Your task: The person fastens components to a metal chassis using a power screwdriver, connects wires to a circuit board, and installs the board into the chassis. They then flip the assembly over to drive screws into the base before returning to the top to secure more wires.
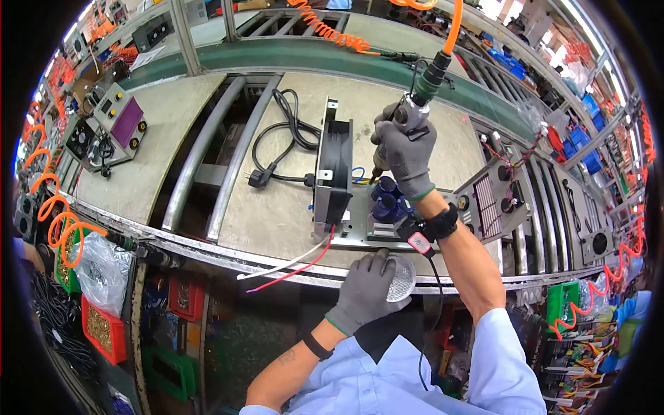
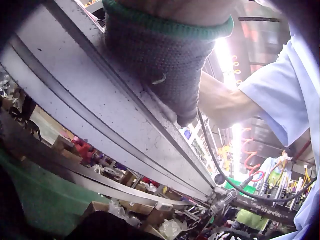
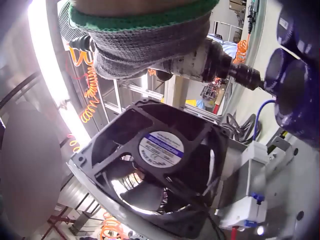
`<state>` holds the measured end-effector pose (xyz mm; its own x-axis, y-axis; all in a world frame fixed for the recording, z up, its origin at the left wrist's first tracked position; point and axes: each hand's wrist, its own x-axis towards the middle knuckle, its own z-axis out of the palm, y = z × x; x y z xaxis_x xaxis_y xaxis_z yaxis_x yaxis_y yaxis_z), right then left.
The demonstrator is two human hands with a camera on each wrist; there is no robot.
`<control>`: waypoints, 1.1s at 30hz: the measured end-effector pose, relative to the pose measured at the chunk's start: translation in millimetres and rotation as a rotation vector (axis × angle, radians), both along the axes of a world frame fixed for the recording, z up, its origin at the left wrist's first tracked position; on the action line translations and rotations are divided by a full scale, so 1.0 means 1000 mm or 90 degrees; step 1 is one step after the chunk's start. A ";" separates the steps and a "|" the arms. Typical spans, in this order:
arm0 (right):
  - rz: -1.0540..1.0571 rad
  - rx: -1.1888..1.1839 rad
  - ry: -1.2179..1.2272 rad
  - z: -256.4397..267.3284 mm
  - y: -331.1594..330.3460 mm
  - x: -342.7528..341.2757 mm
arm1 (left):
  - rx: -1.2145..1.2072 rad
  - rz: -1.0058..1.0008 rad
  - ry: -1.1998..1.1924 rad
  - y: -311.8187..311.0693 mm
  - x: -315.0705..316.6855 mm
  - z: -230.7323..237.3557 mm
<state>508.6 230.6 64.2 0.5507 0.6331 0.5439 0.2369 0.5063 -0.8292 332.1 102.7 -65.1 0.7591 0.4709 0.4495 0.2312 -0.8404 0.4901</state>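
My gloved right hand [image 1: 409,149] grips an air screwdriver [image 1: 413,111] with an orange hose at its top. In the right wrist view its bit [image 3: 262,86] points in beside the dark blue cylindrical capacitors [image 3: 300,95]. Those capacitors stand on a metal base plate [image 1: 356,225], just right of an upright panel bearing a black fan [image 3: 157,165]. At the table's front edge, my gloved left hand [image 1: 363,290] holds a clear round dish [image 1: 402,279] between fingers and thumb. The left wrist view shows mostly the glove's cuff [image 2: 160,65], with the dish hidden.
A black power cord [image 1: 294,124] lies behind the fan panel. Loose white and red wires [image 1: 290,268] trail over the front edge. Another metal assembly with wiring [image 1: 494,197] stands to the right, and a purple-sided machine [image 1: 114,128] far left. Metal rollers [image 1: 207,159] show between the boards.
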 end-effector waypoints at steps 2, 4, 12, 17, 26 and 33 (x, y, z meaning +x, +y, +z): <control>0.003 -0.013 0.046 -0.009 0.003 -0.002 | -0.005 -0.001 -0.002 -0.001 -0.001 -0.003; 0.016 -0.015 0.038 -0.009 0.000 -0.003 | -0.007 -0.004 0.010 0.000 -0.002 -0.004; 0.003 -0.029 -0.026 -0.014 0.001 -0.002 | -0.008 -0.005 0.016 0.000 0.000 -0.003; -0.003 -0.016 0.042 -0.016 0.001 -0.003 | -0.016 -0.007 0.025 -0.002 0.000 0.003; -0.004 0.023 0.081 0.075 0.036 -0.002 | -0.002 0.006 0.023 -0.005 0.002 0.012; -0.108 -0.197 -0.006 0.158 0.114 0.052 | 0.042 0.057 -0.047 -0.008 0.001 0.017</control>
